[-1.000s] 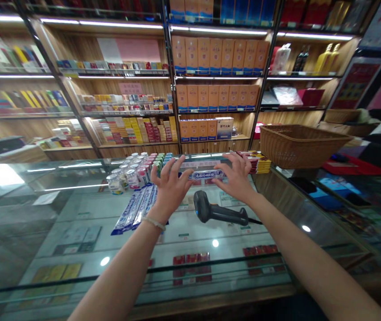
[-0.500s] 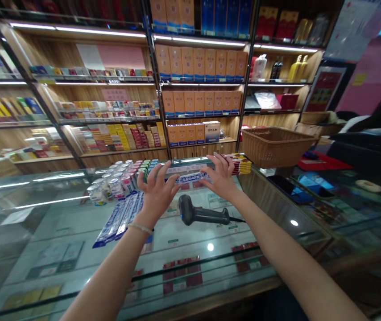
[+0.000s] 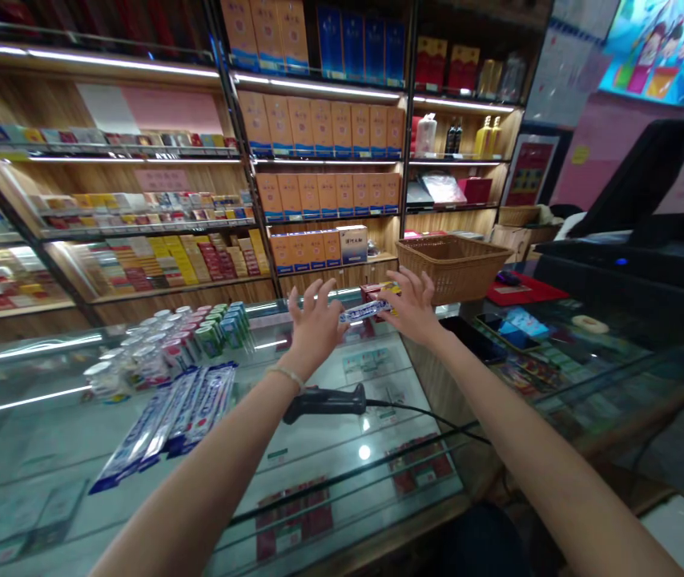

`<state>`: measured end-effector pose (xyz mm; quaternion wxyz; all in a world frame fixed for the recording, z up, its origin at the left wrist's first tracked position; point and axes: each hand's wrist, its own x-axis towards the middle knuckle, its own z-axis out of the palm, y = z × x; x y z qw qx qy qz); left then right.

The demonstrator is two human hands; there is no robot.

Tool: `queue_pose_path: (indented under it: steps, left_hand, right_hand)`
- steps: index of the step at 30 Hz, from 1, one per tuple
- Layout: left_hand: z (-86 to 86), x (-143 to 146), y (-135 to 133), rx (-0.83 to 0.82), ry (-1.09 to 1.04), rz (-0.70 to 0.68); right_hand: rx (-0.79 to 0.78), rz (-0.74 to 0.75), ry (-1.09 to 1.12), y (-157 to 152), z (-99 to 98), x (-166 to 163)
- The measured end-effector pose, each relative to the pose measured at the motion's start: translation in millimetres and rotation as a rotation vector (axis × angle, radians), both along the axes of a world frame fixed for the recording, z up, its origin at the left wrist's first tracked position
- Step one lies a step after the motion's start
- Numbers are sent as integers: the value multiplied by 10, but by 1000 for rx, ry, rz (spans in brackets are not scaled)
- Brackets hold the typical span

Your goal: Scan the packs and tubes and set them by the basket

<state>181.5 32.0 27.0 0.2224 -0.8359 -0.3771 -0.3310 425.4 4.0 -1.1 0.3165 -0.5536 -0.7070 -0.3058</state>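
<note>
A slim blue-and-white stick pack (image 3: 366, 311) with printed lettering is held level above the glass counter (image 3: 348, 437). My left hand (image 3: 316, 327) pinches its left end between thumb and fingers, the other fingers raised. At the right end, my right hand (image 3: 412, 306) grips it in the same way. Below and nearer to me lies a dark handheld barcode scanner (image 3: 335, 402), its head partly hidden behind my left wrist. To the left, several long blue-and-white packets (image 3: 167, 417) lie side by side on the glass.
Rows of small capped containers (image 3: 165, 340) stand at the counter's left. Red-and-yellow packs (image 3: 376, 292) are stacked behind my hands. A brown woven basket (image 3: 456, 268) sits at the back right, near a red mat (image 3: 525, 290). The scanner's cable (image 3: 432, 413) runs right under my right forearm.
The view has turned to the right. Both hands still hold the stick pack, which is now tilted slightly up at the right and is nearer the red-and-yellow packs. My left wrist now covers the scanner's head.
</note>
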Motion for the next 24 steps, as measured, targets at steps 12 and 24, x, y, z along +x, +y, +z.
queue_pose_path:
  steps: [12,24]
  left_hand:
    - [-342,927,249,-150,107,-74]
    - [-680,1138,496,-283,157,-54]
  right_hand:
    - [-132,-147,13,-14,-403,789]
    - [-270,-155,-4,130,-718,903]
